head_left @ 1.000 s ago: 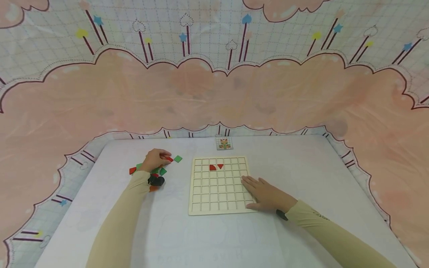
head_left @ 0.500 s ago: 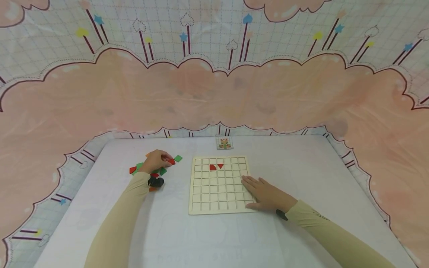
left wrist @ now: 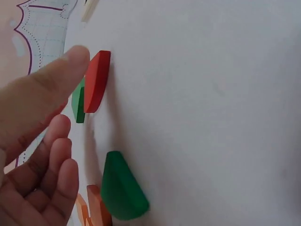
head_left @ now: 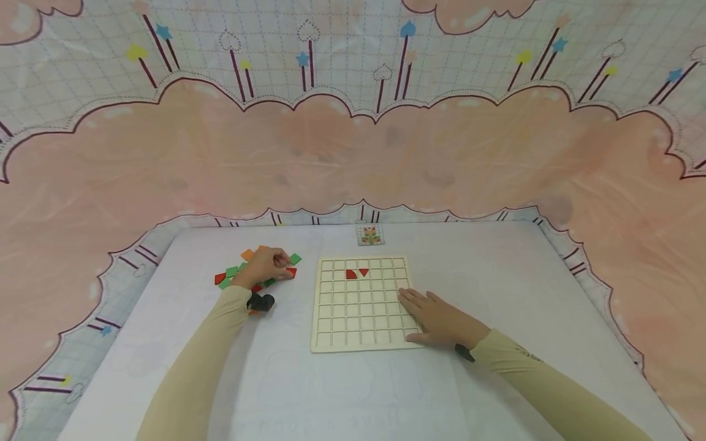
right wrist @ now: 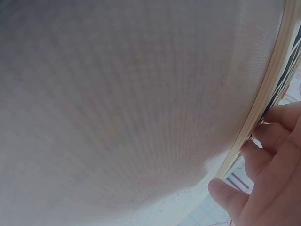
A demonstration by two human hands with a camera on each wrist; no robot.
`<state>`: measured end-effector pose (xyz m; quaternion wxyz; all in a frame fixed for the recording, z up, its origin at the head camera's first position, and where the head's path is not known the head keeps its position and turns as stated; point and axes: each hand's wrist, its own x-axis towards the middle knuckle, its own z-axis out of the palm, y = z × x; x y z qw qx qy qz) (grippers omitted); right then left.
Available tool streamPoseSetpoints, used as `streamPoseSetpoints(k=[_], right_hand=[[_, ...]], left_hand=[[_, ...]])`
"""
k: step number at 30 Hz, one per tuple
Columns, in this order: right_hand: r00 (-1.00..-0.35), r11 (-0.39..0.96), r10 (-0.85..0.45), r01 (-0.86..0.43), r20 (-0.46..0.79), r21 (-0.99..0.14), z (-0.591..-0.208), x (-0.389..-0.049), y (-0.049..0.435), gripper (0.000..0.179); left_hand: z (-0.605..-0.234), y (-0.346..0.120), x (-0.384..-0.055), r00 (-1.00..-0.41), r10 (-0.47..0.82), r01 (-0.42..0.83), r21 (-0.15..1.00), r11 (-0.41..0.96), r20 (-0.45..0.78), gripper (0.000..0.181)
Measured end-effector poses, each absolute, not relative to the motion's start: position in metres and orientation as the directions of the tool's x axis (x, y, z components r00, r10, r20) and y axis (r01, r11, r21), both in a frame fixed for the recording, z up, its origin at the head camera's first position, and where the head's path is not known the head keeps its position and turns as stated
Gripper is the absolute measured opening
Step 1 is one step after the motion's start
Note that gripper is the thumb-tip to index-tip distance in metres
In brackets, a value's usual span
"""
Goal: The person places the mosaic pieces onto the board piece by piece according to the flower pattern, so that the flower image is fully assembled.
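Note:
My left hand point(head_left: 261, 266) is over a scatter of coloured tiles at the left. Its thumb lies against a red tile with a curved edge point(head_left: 293, 270), and the fingertips stand apart from the thumb. In the left wrist view that red tile point(left wrist: 98, 82) is by the thumb tip, and a dark green tile point(left wrist: 122, 188) lies lower down. My right hand point(head_left: 441, 320) rests spread on the right edge of a pale wooden grid board point(head_left: 352, 311). On the board sit a red quarter-round tile point(head_left: 351, 274) and a red triangle tile point(head_left: 364, 272).
A small card with a flower pattern point(head_left: 370, 235) lies behind the board. Around the left hand are several tiles, including an orange one point(head_left: 247, 254), a red one point(head_left: 220, 279) and a green one point(head_left: 295, 259). A patterned cloth backdrop point(head_left: 353, 159) rises behind the white table.
The red curved tile has slid right and slightly nearer along with my left hand, whose thumb and fingers have spread apart. My right hand has stayed on the board.

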<state>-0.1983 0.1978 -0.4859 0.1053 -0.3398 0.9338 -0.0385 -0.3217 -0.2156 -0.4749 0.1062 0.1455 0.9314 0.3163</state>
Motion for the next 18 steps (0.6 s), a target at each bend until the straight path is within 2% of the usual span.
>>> streamPoseSetpoints(k=[7, 18], right_hand=[[-0.743, 0.760, -0.650, -0.636, -0.157, -0.138, -0.485, -0.198, 0.198, 0.084], [-0.748, 0.768, -0.640, -0.624, -0.174, -0.145, -0.485, -0.197, 0.197, 0.084]], left_hand=[[-0.479, -0.210, -0.320, -0.933, 0.343, 0.215, 0.591, 0.778, -0.112, 0.027], [-0.474, -0.203, -0.316, -0.906, 0.397, 0.224, 0.633, 0.741, -0.144, 0.033]])
